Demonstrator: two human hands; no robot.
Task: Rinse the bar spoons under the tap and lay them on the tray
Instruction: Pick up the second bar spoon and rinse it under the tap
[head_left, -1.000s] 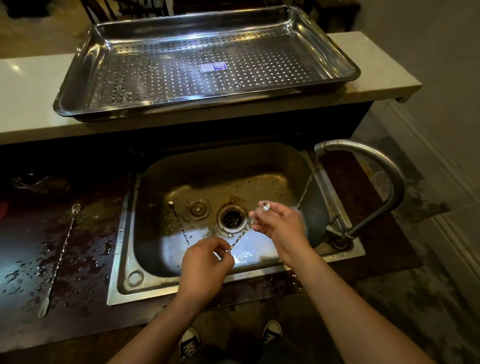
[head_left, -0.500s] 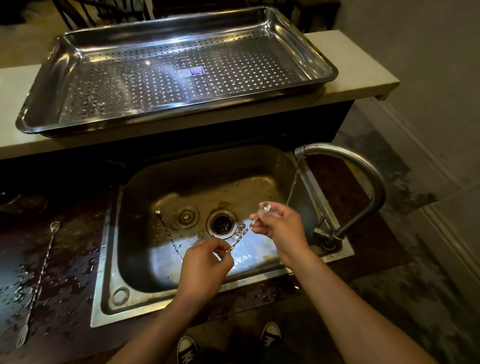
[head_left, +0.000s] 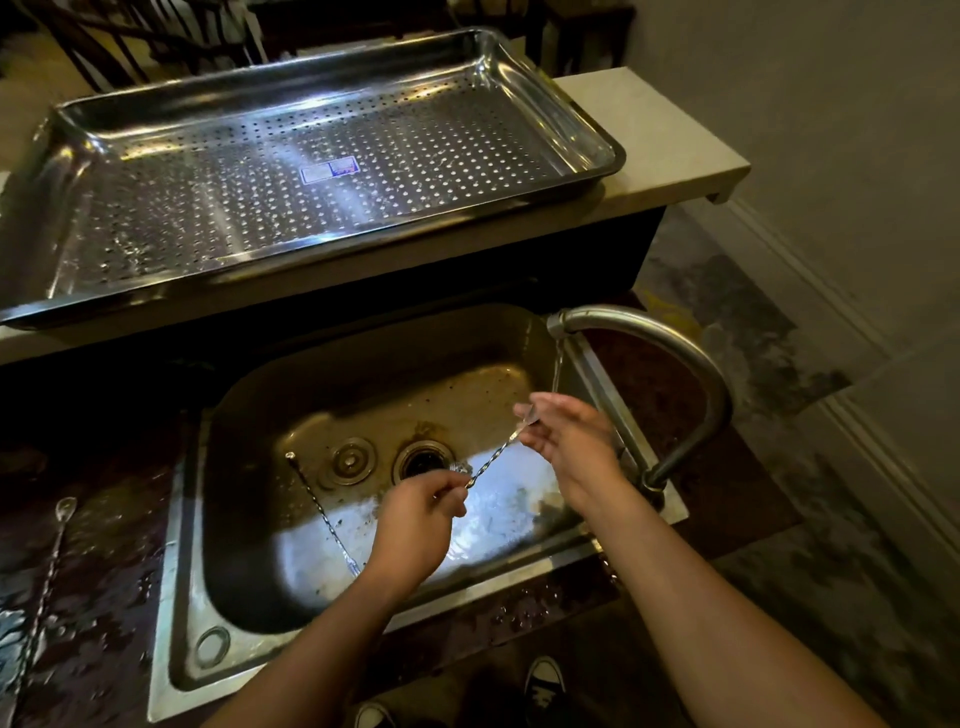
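Note:
I hold a twisted-stem bar spoon (head_left: 493, 460) across the steel sink (head_left: 249, 519). My left hand (head_left: 421, 519) pinches its lower end. My right hand (head_left: 566, 441) grips the bowl end, just below the thin stream of water running from the curved tap (head_left: 670, 343). A second bar spoon (head_left: 319, 512) leans inside the sink at the left, its lower end hidden behind my left hand. A third bar spoon (head_left: 49, 571) lies on the wet dark counter at far left. The perforated steel tray (head_left: 545, 98) sits on the pale upper ledge behind the sink.
The sink drain (head_left: 423, 460) and a round plug (head_left: 353, 461) sit in the basin floor. The dark counter (head_left: 104, 597) left of the sink is wet with droplets. The pale ledge (head_left: 670, 150) ends at the right, with floor beyond. My shoes show below the counter edge.
The view has shifted right and down a little. My right hand has risen slightly with the spoon's bowl end toward the water stream. My left hand still pinches the stem.

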